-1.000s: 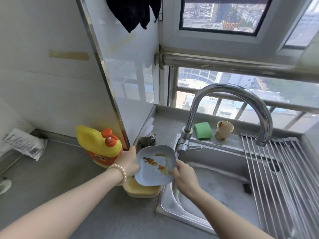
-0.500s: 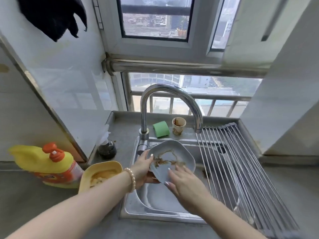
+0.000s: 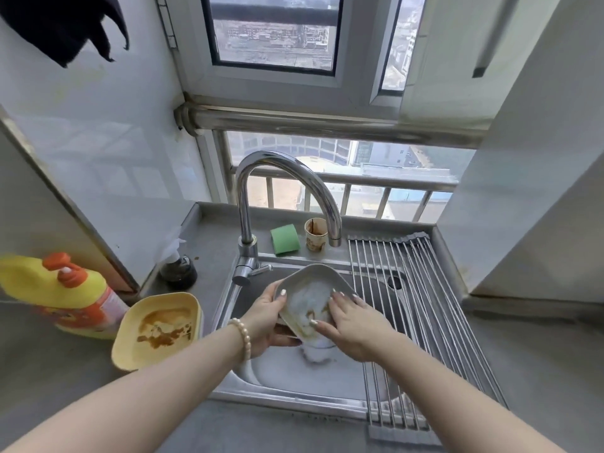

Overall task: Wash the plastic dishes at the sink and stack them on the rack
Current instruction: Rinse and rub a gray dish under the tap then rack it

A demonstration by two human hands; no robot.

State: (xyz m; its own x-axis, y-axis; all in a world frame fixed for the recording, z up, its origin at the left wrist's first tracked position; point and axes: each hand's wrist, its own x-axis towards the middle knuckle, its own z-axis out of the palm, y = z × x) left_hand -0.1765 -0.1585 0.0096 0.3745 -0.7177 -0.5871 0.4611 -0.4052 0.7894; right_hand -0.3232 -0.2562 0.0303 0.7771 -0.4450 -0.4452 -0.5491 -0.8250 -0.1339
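Observation:
A pale grey plastic dish (image 3: 309, 286) is tilted over the steel sink (image 3: 287, 395), under the tap's spout. Water runs over its inside and spills off its lower edge. My left hand (image 3: 266, 317) grips its left rim, thumb on the inside. My right hand (image 3: 351, 326) lies on the dish's right side, fingers spread on its wet inner face over brown sauce marks. A yellow plastic dish (image 3: 157, 328) smeared with brown sauce sits on the counter left of the sink. The roll-up wire rack (image 3: 415, 308) covers the sink's right part and holds nothing.
The curved tap (image 3: 284, 178) rises behind the sink. A green sponge (image 3: 285, 239) and a stained paper cup (image 3: 316, 234) stand on the back ledge. A yellow detergent bottle (image 3: 65, 295) and a small dark bottle (image 3: 178, 271) stand at the left.
The grey dish has come from the counter to over the sink. Water now runs over it and most sauce is rinsed off. My right hand moved onto its inner face.

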